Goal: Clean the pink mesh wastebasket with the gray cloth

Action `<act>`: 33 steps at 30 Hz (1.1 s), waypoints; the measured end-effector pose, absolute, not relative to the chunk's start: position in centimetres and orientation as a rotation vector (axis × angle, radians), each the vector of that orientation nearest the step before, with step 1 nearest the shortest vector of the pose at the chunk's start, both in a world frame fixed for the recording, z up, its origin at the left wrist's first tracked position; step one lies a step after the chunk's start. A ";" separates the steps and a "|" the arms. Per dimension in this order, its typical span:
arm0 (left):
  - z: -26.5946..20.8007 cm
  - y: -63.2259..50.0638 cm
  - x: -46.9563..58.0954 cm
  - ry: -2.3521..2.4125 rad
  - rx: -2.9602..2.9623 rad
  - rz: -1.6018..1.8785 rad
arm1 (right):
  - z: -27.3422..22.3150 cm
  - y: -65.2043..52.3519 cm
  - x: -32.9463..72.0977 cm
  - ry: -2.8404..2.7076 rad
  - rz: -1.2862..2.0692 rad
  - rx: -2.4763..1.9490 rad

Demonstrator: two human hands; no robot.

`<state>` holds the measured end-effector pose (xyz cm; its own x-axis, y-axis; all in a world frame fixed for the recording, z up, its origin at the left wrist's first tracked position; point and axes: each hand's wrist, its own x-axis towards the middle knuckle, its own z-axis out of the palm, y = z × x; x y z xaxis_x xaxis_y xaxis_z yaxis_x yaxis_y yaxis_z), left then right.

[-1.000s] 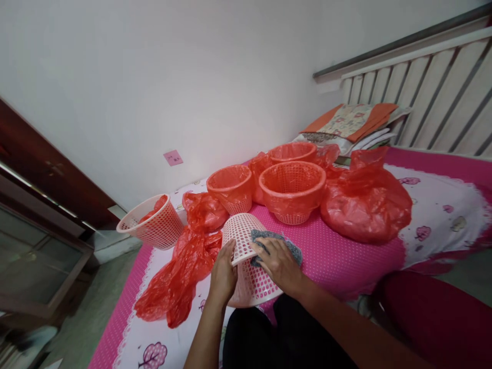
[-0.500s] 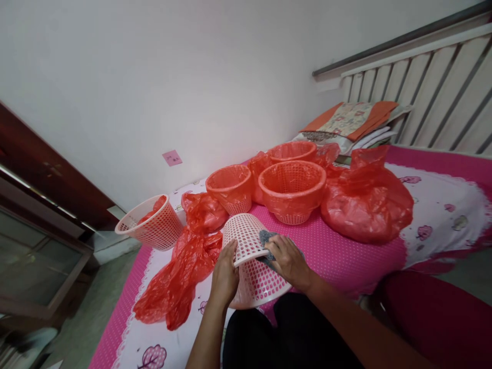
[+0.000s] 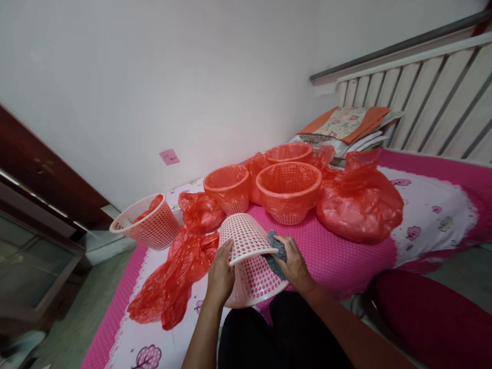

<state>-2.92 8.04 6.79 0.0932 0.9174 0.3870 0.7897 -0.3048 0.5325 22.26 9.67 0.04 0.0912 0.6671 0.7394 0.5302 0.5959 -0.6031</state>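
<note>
A pale pink perforated plastic basket [image 3: 246,233] lies tilted on its side above my lap, its open mouth facing me. My left hand [image 3: 222,271] grips its rim on the left, thumb on the outer wall. On the right, my right hand [image 3: 294,264] is closed on a grey cloth [image 3: 277,251], which is pressed around the basket's rim. Part of the cloth sits inside the mouth. Just left of the basket, a crumpled red plastic bag [image 3: 172,287] is spread over the bed.
Beyond stand red-bag-lined baskets [image 3: 289,187] and a full, knotted red bag [image 3: 359,205]. Another pink basket [image 3: 154,225] leans at the left with red plastic inside. Folded textiles [image 3: 346,125] are stacked by the radiator [image 3: 430,87]. A dark red stool [image 3: 426,318] is at the right.
My right hand and the cloth have shifted slightly along the basket's rim, and more of the cloth shows. My left hand keeps its hold. The whole view has moved a little.
</note>
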 end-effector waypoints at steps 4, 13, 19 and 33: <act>6.7 8.1 -3.0 1.726 2.167 1.022 | -0.6 9.8 21.9 -1.355 0.232 -1.147; 6.3 7.7 -3.7 1.727 2.155 1.049 | -1.7 9.6 22.1 -1.253 0.524 -1.344; 6.2 7.7 -4.1 1.723 2.163 1.048 | -1.9 9.6 22.1 -1.276 0.569 -1.371; 10.8 8.2 -0.3 1.583 2.522 0.819 | 3.6 11.6 22.9 -1.716 0.078 -1.062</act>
<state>-0.26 8.23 10.84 0.3341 0.8509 0.4053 0.8224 -0.4733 0.3156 22.85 11.60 3.56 -0.0372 0.6755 0.7364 0.6062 0.6011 -0.5208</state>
